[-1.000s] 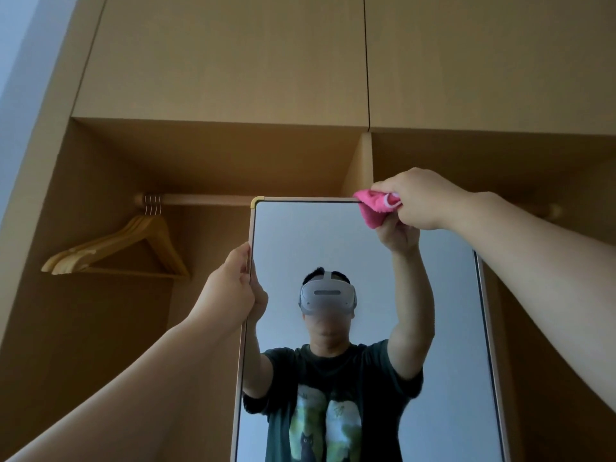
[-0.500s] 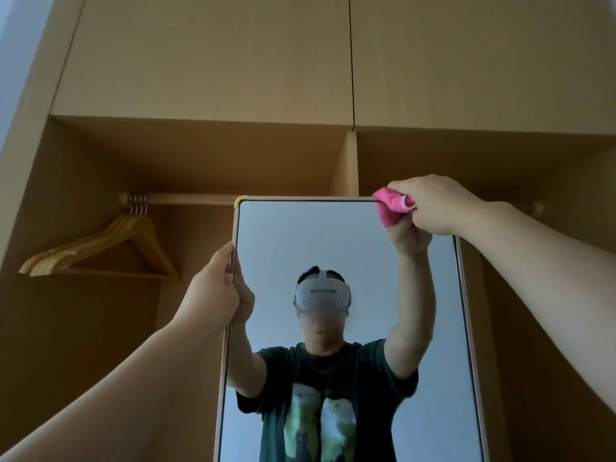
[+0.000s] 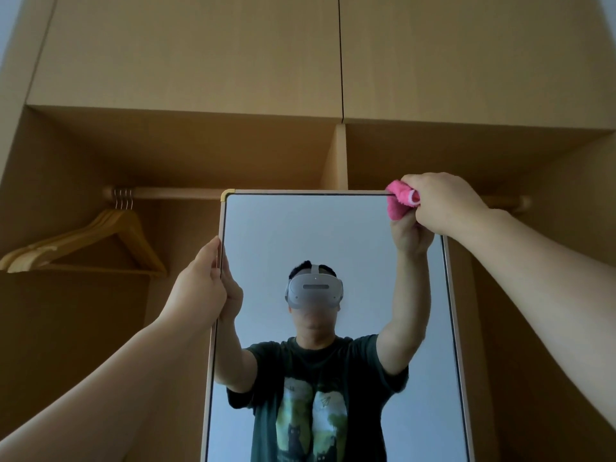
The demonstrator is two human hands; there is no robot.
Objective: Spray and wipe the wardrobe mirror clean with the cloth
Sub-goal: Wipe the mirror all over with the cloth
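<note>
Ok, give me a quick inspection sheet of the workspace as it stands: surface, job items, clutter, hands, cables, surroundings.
Surface: mirror upright in a pale frame, glass reflecting the person; no streaks or spray droplets can be made out.
Job's things: pink cloth bunched against the mirror's top right corner; spray bottle not seen.
Clutter: wooden hangers on the rail at left, clear of the mirror.
Hands: left hand grips the mirror's left edge; right hand shut on the cloth.
Cables: nothing seen.
Surroundings: open wooden wardrobe with closed upper doors.
</note>
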